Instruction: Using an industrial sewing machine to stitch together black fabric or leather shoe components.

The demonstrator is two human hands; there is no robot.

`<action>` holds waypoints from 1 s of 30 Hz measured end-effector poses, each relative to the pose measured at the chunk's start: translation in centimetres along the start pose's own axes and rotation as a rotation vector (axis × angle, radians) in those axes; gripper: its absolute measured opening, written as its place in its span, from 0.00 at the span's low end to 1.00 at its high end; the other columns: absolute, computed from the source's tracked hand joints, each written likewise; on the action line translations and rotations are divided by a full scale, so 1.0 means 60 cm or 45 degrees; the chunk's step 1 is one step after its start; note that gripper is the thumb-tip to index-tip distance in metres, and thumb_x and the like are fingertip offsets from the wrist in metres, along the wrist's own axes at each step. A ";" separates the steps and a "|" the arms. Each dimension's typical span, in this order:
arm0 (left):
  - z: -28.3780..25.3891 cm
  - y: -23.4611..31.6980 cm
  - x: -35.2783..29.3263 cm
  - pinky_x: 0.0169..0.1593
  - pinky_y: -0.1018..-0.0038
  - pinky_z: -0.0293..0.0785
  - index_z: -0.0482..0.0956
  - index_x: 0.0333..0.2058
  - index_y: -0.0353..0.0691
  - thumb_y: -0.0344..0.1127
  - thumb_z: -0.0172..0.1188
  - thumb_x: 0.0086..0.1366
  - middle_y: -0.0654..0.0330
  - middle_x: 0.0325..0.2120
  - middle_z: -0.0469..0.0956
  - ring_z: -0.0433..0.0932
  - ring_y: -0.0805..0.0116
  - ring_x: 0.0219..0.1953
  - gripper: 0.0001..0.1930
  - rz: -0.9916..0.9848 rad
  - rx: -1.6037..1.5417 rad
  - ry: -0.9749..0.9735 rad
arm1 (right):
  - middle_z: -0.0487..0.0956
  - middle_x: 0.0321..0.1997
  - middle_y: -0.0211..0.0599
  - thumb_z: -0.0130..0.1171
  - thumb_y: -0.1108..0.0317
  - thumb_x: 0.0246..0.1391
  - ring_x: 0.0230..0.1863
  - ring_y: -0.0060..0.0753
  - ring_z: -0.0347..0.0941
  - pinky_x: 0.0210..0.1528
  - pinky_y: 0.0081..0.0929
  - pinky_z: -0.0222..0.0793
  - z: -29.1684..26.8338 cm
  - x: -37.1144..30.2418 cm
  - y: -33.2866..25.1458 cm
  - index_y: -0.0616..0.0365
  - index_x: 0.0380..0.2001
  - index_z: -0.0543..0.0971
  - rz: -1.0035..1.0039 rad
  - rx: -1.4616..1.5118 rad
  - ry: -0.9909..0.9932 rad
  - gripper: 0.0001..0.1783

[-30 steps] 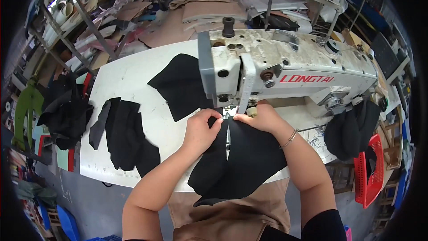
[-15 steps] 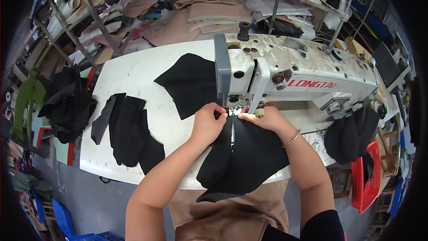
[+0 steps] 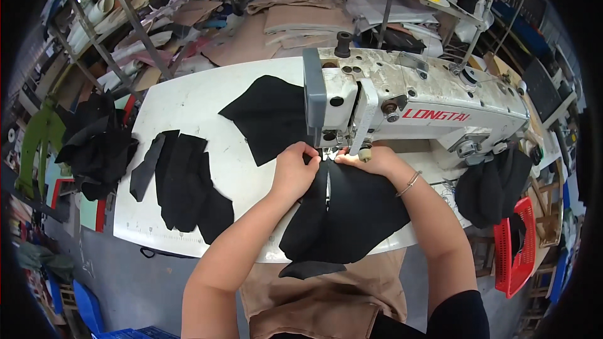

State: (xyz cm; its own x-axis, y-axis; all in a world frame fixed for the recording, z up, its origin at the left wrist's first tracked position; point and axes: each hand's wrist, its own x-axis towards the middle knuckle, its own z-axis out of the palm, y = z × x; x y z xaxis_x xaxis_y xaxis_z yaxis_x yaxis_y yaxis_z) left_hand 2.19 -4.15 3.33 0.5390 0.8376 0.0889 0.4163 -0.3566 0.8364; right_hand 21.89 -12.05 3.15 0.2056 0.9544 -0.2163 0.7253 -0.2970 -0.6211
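Two black fabric pieces (image 3: 358,213) lie side by side under the presser foot (image 3: 328,154) of a white sewing machine (image 3: 440,88), with a narrow gap between their edges in front of the foot. My left hand (image 3: 295,169) pinches the fabric just left of the foot, thumb against bent fingers. To the right of the foot, my right hand (image 3: 375,162) grips the cloth with its thumb near the needle; the machine head partly hides its fingers. Behind the foot, more black fabric (image 3: 267,119) spreads across the white table (image 3: 188,100). The cloth's near end hangs over the table edge.
Several cut black pieces (image 3: 182,182) lie on the table's left. Dark fabric heaps stand at the far left (image 3: 97,144) and beside the machine's right end (image 3: 493,188). A red basket (image 3: 502,257) is at lower right. Stacked sheets (image 3: 308,19) lie beyond the table.
The black fabric has slid slightly away from me under the foot, its near edge now a little closer to the table. Both hands stay beside the foot.
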 end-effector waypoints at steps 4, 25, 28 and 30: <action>0.004 -0.006 0.003 0.42 0.66 0.73 0.77 0.29 0.34 0.30 0.63 0.53 0.51 0.30 0.78 0.78 0.53 0.35 0.06 -0.001 -0.023 -0.001 | 0.80 0.41 0.44 0.59 0.32 0.45 0.43 0.46 0.76 0.46 0.36 0.70 0.005 0.014 0.018 0.48 0.41 0.80 -0.015 -0.067 -0.024 0.33; 0.005 -0.010 0.014 0.42 0.67 0.73 0.77 0.29 0.35 0.30 0.63 0.54 0.51 0.31 0.79 0.78 0.55 0.35 0.06 0.042 -0.068 -0.012 | 0.81 0.45 0.40 0.55 0.32 0.47 0.46 0.41 0.76 0.49 0.31 0.68 0.001 0.026 0.025 0.44 0.45 0.80 0.079 -0.112 -0.144 0.32; -0.001 -0.014 0.012 0.42 0.67 0.73 0.78 0.30 0.35 0.30 0.62 0.54 0.51 0.31 0.79 0.78 0.55 0.36 0.06 0.012 -0.064 -0.011 | 0.80 0.45 0.40 0.56 0.33 0.47 0.46 0.41 0.75 0.50 0.31 0.68 0.001 0.024 0.009 0.45 0.45 0.80 0.062 -0.139 -0.105 0.32; 0.000 -0.016 0.013 0.43 0.68 0.73 0.78 0.31 0.35 0.30 0.61 0.54 0.51 0.32 0.79 0.78 0.55 0.36 0.06 0.024 -0.060 -0.030 | 0.80 0.44 0.40 0.56 0.33 0.46 0.47 0.41 0.75 0.50 0.32 0.68 -0.002 0.019 0.006 0.45 0.45 0.79 0.068 -0.153 -0.063 0.32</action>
State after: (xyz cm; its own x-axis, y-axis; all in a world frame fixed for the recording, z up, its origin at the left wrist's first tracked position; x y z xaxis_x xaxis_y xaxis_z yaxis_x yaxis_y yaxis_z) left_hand 2.24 -3.14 2.61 0.5638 0.8208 0.0922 0.3713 -0.3515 0.8594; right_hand 22.47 -11.09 2.79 0.2153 0.9340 -0.2852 0.7882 -0.3386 -0.5138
